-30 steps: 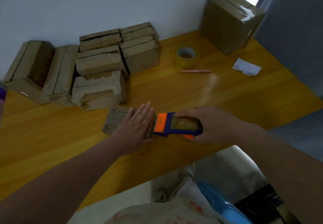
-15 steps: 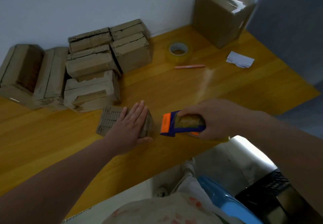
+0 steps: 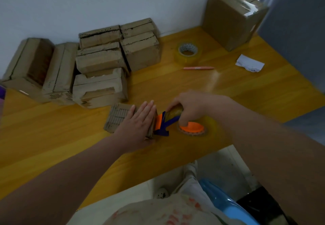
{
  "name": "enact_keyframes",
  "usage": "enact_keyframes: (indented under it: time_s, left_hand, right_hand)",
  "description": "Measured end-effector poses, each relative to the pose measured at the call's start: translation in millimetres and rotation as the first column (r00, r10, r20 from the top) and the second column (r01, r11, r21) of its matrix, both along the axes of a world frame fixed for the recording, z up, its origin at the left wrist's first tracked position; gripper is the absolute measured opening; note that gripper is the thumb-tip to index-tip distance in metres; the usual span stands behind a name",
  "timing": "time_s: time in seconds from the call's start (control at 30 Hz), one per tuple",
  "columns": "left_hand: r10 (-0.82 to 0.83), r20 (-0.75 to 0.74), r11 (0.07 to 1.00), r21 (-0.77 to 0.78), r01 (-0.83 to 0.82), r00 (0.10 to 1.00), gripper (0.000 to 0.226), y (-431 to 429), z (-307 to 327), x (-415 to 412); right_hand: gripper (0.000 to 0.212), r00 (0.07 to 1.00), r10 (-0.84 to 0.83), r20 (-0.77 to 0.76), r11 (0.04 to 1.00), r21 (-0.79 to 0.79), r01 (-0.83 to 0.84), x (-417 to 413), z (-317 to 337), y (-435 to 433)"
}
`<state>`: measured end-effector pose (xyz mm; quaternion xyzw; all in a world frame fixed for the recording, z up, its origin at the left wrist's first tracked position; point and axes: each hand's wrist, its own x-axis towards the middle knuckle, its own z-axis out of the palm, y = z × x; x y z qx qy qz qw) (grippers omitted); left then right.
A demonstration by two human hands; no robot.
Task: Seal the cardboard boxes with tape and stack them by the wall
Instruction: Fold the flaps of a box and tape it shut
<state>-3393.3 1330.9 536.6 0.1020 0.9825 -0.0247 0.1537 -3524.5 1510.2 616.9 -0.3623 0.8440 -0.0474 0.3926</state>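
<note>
Head view: your left hand (image 3: 139, 122) lies flat, fingers (image 3: 148, 107) straight, on the small cardboard box (image 3: 118, 117) on the table (image 3: 70, 137), pinning it against sliding. Your right hand (image 3: 192, 106) wraps its fingers round the tape dispenser (image 3: 166, 122), whose orange end touches the box's right side, probably to start a strip.

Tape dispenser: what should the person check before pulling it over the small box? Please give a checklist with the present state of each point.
1. The left hand lies flat on the small box and holds it down: ok.
2. The right hand grips the tape dispenser: ok.
3. The front of the tape dispenser meets the right edge of the small box: ok.
4. The tape end sticks to the small box: cannot tell, the picture is blurred there.
5. The flaps of the small box are closed: cannot tell, the left hand covers them.
</note>
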Motion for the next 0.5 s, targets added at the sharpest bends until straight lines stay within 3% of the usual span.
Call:
enact_keyframes:
  time_s: [0.27,0.4,0.5]
  left_hand:
    - [0.011,0.022,1.000,-0.005,-0.011,1.000,0.099,2,2,0]
    - [0.021,0.010,0.999,0.027,-0.021,1.000,0.100,3,4,0]
    - [-0.010,0.024,0.999,0.031,0.009,1.000,0.098,5,7,2]
  right_hand:
    - [0.053,0.953,-0.202,0.224,0.979,0.018,0.203,-10,-12,4]
    - [0.057,0.978,-0.169,0.124,0.984,0.085,0.160,1,-26,10]
    - [0.061,0.980,-0.199,0.004,0.980,0.030,0.198,4,-24,22]
